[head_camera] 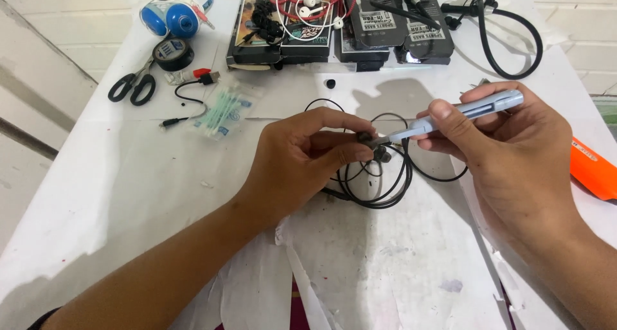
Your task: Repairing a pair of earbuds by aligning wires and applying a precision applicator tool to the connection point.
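Near the middle of the frame the left hand [302, 160] pinches a small dark earbud [367, 139] between thumb and fingers, its black cable [385, 188] looped on the white table [128, 195] just below — while the right hand [508, 156], at centre right, grips a pale blue-grey cutter [469, 111] whose tip meets the earbud. Farther back at upper left lie black scissors [132, 86], a roll of black tape [172, 53], a packet of cotton swabs [222, 111] and blue headphones [175, 14]. Along the top edge sit dark earphone boxes [360, 28] and a black neckband headset [501, 34] — an orange object [594, 169] shows at the right edge.
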